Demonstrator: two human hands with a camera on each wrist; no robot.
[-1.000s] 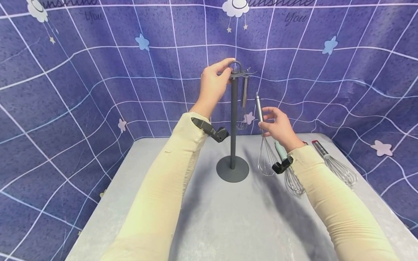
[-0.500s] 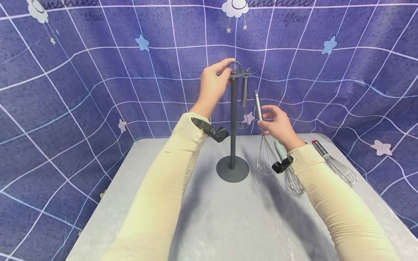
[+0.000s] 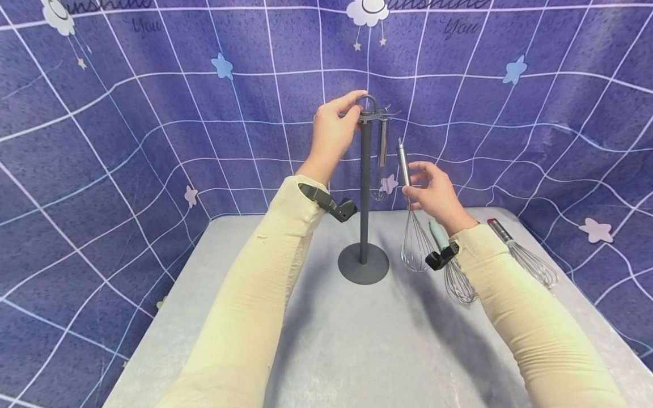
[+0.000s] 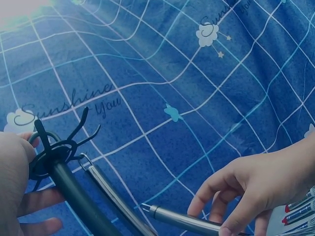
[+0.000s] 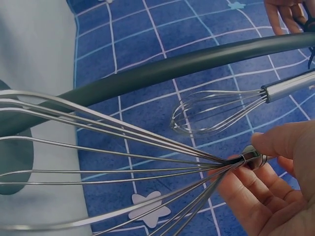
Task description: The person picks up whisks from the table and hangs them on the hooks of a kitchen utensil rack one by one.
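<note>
A dark grey utensil stand [image 3: 364, 192] with a round base rises from the table, hooks and a loop at its top. My left hand [image 3: 333, 131] holds the top of this stand by the loop. A small steel whisk [image 5: 290, 87] hangs from one hook, on the right side of the pole. Lower and further right, my right hand [image 3: 433, 192] pinches a larger steel whisk [image 3: 404, 164] near the bottom of its handle. That whisk is nearly upright, wires down, its handle's end below hook height. In the left wrist view, its handle tip [image 4: 147, 208] is beside the hanging whisk's handle.
On the right of the grey table [image 3: 326, 340] lie a whisk with a mint handle [image 3: 437, 233], partly behind the right forearm, and a whisk with a red-tipped handle [image 3: 502, 231]. A blue gridded curtain [image 3: 285, 153] surrounds the table's back and sides.
The right hand has lifted the larger whisk slightly, its handle end moving a little up and left. My left hand stays at the stand's top.
</note>
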